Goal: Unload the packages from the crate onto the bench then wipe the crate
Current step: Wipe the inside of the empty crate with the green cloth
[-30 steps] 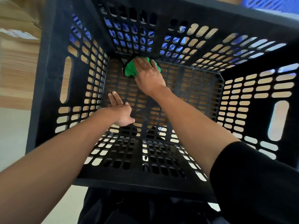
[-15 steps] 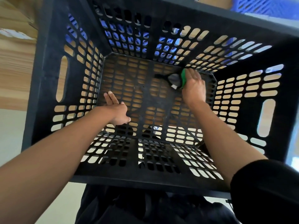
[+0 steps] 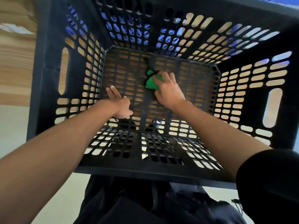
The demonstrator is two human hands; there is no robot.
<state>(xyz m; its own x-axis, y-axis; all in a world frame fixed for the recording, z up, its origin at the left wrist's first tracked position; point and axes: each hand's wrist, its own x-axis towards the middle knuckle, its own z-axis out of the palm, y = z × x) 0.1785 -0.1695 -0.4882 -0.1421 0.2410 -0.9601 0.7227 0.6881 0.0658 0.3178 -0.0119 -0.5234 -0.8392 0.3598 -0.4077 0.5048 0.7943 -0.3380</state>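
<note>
From the head view: black crate [image 3: 48, 78] on the wooden bench [image 3: 16, 65], no packages inside. Right hand [image 3: 168, 89] pressing the green cloth [image 3: 151, 82], now back mid-floor from the far right corner. Left hand [image 3: 119, 102] flat, fingers straight, bracing. Wiping well under way.

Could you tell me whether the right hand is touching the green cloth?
Touching: the head view shows the right hand pressing the cloth onto the crate floor.

You will find no legible text, label, brand, number or sign anywhere in this view. The black slotted crate [image 3: 48, 78] carries no readable marking on its walls or floor, and neither does the green cloth [image 3: 151, 83].
</note>
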